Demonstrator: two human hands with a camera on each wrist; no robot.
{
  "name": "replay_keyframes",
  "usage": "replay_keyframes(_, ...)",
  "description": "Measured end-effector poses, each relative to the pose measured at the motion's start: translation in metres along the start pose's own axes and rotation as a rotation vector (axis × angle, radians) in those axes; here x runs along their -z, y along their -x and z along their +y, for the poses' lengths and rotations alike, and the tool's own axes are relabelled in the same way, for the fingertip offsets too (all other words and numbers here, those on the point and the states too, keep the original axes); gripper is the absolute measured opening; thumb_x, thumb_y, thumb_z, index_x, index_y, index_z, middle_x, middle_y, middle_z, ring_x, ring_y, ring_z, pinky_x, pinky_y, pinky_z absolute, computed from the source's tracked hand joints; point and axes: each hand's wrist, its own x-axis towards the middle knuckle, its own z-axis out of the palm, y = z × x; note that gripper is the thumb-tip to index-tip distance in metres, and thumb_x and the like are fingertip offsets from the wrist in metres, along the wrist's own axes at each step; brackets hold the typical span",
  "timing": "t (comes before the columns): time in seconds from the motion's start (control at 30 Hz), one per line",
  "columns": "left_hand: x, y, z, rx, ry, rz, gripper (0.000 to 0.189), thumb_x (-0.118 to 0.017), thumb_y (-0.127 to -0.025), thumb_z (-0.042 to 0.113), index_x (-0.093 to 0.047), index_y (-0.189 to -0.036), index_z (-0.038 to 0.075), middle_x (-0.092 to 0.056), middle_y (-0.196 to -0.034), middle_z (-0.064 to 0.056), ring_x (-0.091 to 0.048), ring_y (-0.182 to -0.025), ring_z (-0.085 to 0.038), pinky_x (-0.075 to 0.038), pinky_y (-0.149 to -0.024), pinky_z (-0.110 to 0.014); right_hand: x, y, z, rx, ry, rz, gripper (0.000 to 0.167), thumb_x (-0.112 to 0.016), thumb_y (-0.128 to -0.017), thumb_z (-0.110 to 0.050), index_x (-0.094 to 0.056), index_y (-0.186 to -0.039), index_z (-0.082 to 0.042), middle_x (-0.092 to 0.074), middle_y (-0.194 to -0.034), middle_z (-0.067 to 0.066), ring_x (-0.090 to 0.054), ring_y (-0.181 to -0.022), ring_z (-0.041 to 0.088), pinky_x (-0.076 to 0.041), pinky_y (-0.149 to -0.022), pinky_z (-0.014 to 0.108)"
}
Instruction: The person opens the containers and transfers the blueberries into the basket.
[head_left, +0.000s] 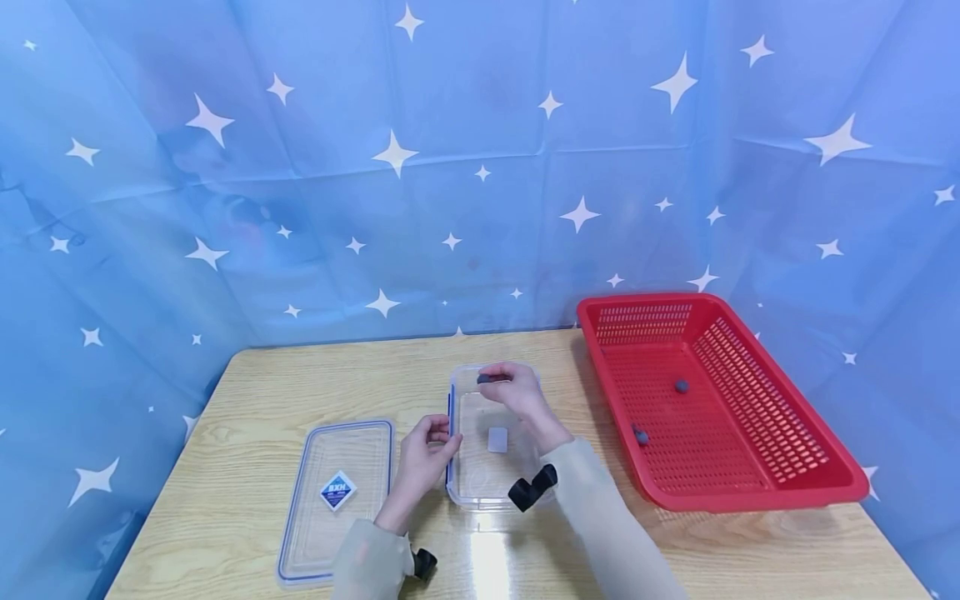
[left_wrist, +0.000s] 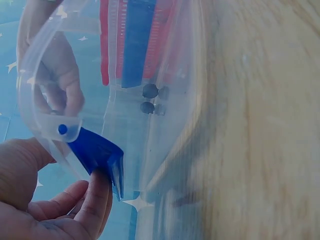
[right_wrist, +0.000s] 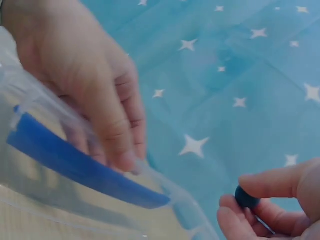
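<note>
A clear plastic box (head_left: 468,475) with blue latches stands lidless on the table. My left hand (head_left: 427,454) is at its left side, thumb over the rim and fingertips against the blue latch (left_wrist: 100,155). Over the far part of the box, my right hand (head_left: 517,390) pinches a small dark ball (right_wrist: 246,197) between thumb and fingers. Through the box wall in the left wrist view, two dark balls (left_wrist: 150,91) appear low down; the head view does not show them. More dark balls (head_left: 681,386) lie in the red basket (head_left: 750,500) to the right.
The clear lid (head_left: 367,458), with a blue edge and a diamond label, lies flat left of the box. A wooden table (head_left: 247,417) carries everything. Behind it hangs a blue curtain (head_left: 480,208) with white stars.
</note>
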Motion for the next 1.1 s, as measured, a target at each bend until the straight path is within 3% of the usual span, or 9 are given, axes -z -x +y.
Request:
replay_keyframes(0.3,-0.001,0.001,0.001,-0.014,-0.011,-0.004,0.028,-0.063,-0.083,-0.007,-0.052,-0.106,-0.018,-0.057,-0.098,-0.033,-0.058,-0.086,-0.038,-0.056,-0.074,-0.041,0.028,0.005,-0.008,0.059,-0.079,0.034,0.031,-0.066,-0.080,0.001,-0.062,-0.110,0.008,-0.063,-0.094,0.011,-0.057,-0.075,0.011,-0.048,-0.067,0.021)
replay_keyframes(0.53,-0.001,0.001,0.000,-0.002,-0.015,0.000,0.028,-0.062,-0.083,-0.007,-0.052,-0.106,-0.018,-0.057,-0.098,-0.032,-0.058,-0.086,-0.038,-0.056,-0.074,-0.040,0.056,0.009,-0.017,0.103,-0.119,0.058,0.033,-0.064,-0.083,0.001,-0.058,-0.114,0.011,-0.061,-0.096,0.010,-0.057,-0.080,0.009,-0.049,-0.074,0.019)
replay_keyframes(0.83,-0.006,-0.009,-0.038,-0.007,-0.037,0.004,0.031,-0.066,-0.084,0.000,-0.054,-0.108,-0.013,-0.059,-0.098,-0.025,-0.060,-0.085,-0.029,-0.056,-0.071,-0.031,0.093,0.016,-0.025,0.116,-0.096,0.114,0.036,-0.064,-0.085,-0.002,-0.055,-0.118,0.009,-0.060,-0.092,0.000,-0.058,-0.082,0.007,-0.051,-0.075,0.018)
replay_keyframes(1.1,-0.005,-0.009,-0.041,0.011,-0.032,0.005,0.030,-0.067,-0.084,0.004,-0.056,-0.108,-0.010,-0.060,-0.099,-0.022,-0.060,-0.086,-0.027,-0.055,-0.071,-0.025,0.126,0.023,-0.025,0.088,0.027,0.177,0.041,-0.068,-0.087,-0.018,-0.056,-0.123,0.000,-0.056,-0.111,0.006,-0.051,-0.096,0.013,-0.048,-0.079,0.017)
